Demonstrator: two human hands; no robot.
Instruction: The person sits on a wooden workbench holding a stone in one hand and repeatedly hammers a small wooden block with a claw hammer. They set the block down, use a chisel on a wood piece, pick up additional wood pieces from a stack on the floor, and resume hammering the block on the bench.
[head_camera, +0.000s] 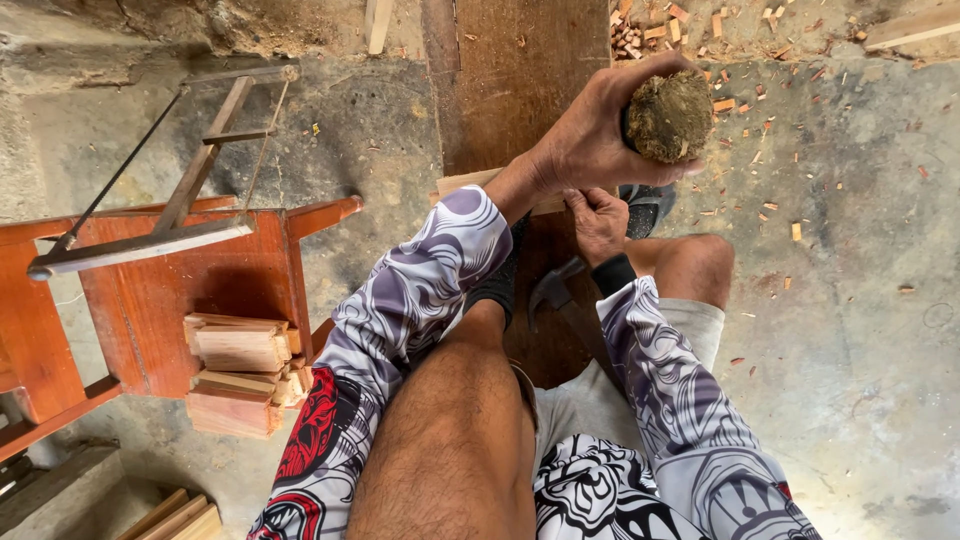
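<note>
I see my left hand (590, 135) wrapped around a brown fibrous ball (668, 117); just below it my right hand (598, 222) pinches a pale wood block (470, 182) above the dark plank (515, 80).

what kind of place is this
Probably a rough woodworking spot with a bare concrete floor: a wooden frame saw rests on a red wooden bench, cut wood blocks are stacked beside it, and wood chips litter the ground.

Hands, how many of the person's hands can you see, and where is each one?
2. The left hand is raised over the dark plank, gripping a rough brown fibrous ball. The right hand is lower, just beneath it, by a pale wood piece.
</note>
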